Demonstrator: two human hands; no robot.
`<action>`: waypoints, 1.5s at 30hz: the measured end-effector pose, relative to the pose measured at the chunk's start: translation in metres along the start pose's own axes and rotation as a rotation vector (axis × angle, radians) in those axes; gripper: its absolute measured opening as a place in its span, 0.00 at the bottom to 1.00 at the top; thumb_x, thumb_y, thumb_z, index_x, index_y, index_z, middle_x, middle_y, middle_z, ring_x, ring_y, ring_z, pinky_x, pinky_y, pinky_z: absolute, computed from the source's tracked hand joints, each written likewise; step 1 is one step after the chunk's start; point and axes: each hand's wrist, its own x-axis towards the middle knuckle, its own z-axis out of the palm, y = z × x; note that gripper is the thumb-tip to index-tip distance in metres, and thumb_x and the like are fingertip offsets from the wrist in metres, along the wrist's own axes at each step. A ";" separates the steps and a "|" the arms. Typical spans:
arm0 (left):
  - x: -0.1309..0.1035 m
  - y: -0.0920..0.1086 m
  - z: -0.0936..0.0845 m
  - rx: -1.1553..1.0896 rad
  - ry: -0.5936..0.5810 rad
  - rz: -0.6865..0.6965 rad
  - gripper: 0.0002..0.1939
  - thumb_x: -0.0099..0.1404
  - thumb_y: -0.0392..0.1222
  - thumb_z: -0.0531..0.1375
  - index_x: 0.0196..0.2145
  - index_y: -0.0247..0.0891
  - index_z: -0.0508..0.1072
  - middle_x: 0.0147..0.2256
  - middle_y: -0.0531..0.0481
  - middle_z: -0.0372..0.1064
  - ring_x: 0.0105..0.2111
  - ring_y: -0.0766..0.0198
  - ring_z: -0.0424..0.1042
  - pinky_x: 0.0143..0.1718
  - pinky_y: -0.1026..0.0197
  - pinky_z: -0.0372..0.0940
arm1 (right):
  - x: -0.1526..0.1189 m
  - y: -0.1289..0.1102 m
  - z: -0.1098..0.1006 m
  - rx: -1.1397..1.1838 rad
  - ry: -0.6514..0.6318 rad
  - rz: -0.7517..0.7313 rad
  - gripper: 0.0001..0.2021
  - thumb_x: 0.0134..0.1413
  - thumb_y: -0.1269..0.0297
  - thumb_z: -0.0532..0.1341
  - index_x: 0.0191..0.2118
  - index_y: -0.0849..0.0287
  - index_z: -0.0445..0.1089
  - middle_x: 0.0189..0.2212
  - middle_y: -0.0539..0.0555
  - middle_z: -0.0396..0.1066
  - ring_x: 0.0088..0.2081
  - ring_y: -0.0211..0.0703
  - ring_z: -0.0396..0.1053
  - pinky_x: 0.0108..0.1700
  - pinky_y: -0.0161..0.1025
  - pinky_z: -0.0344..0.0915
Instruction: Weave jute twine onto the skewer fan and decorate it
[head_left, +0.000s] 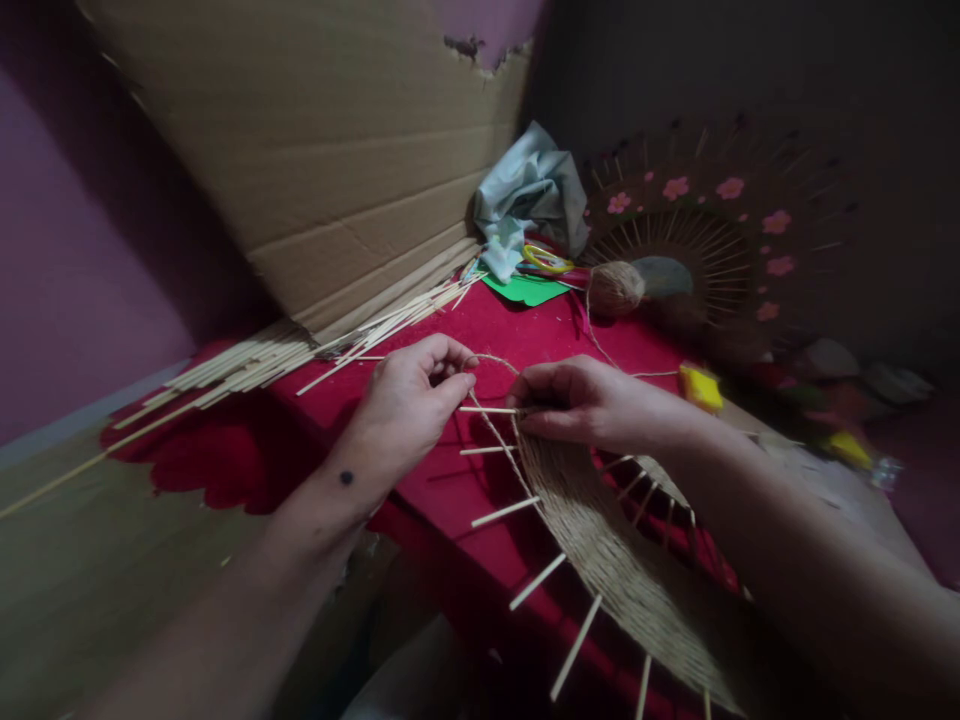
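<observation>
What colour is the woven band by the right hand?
The woven band is light brown, best seen in the head view.

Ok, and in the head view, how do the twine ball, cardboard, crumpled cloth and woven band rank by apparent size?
1. Cardboard
2. Woven band, helped by being nearer the camera
3. Crumpled cloth
4. Twine ball

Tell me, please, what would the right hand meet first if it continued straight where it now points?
Most likely the left hand, which holds the twine across a gap from the right hand. Depth is unclear here, so it might pass over or under.
</observation>
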 end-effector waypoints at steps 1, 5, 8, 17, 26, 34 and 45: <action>0.000 0.000 0.000 0.002 0.000 -0.001 0.06 0.55 0.37 0.58 0.33 0.37 0.72 0.27 0.52 0.69 0.27 0.67 0.66 0.27 0.65 0.60 | 0.000 0.000 0.000 -0.002 0.001 0.001 0.05 0.50 0.70 0.58 0.35 0.62 0.67 0.28 0.49 0.65 0.28 0.33 0.60 0.30 0.32 0.58; 0.000 -0.001 0.000 -0.005 -0.002 0.007 0.06 0.55 0.37 0.58 0.32 0.36 0.72 0.27 0.51 0.69 0.27 0.67 0.66 0.28 0.65 0.61 | -0.001 -0.001 0.000 0.005 0.004 0.003 0.06 0.50 0.71 0.58 0.36 0.62 0.68 0.28 0.50 0.66 0.29 0.34 0.60 0.31 0.32 0.59; 0.000 -0.001 0.000 -0.007 -0.003 0.009 0.06 0.55 0.37 0.58 0.32 0.37 0.72 0.27 0.51 0.69 0.27 0.67 0.66 0.28 0.65 0.61 | -0.001 0.000 0.000 0.011 0.009 0.002 0.08 0.49 0.71 0.58 0.37 0.62 0.68 0.29 0.50 0.67 0.29 0.34 0.61 0.31 0.32 0.59; -0.002 0.008 -0.001 0.011 -0.007 -0.023 0.07 0.55 0.35 0.57 0.33 0.35 0.72 0.27 0.50 0.70 0.27 0.66 0.66 0.27 0.65 0.60 | -0.002 0.004 -0.001 0.030 0.002 -0.017 0.12 0.48 0.70 0.58 0.41 0.62 0.68 0.30 0.50 0.66 0.28 0.34 0.61 0.30 0.32 0.58; -0.001 0.008 -0.001 0.005 -0.010 -0.021 0.07 0.55 0.35 0.57 0.33 0.36 0.73 0.27 0.50 0.70 0.26 0.66 0.66 0.26 0.65 0.60 | -0.003 0.003 -0.001 0.091 -0.039 -0.004 0.14 0.48 0.70 0.60 0.44 0.61 0.65 0.26 0.46 0.61 0.26 0.32 0.57 0.27 0.31 0.55; -0.001 0.008 0.000 -0.009 -0.009 -0.019 0.07 0.55 0.35 0.58 0.33 0.35 0.73 0.27 0.50 0.70 0.26 0.66 0.66 0.26 0.65 0.60 | -0.002 0.006 0.000 0.127 -0.052 0.001 0.15 0.48 0.70 0.61 0.44 0.61 0.66 0.27 0.46 0.61 0.27 0.31 0.57 0.27 0.30 0.57; 0.000 0.003 0.000 -0.025 -0.003 -0.012 0.06 0.55 0.36 0.59 0.32 0.36 0.72 0.26 0.51 0.69 0.27 0.67 0.66 0.27 0.65 0.60 | -0.002 0.006 0.000 0.173 -0.066 0.001 0.17 0.47 0.71 0.61 0.47 0.63 0.66 0.31 0.48 0.65 0.30 0.32 0.61 0.30 0.30 0.60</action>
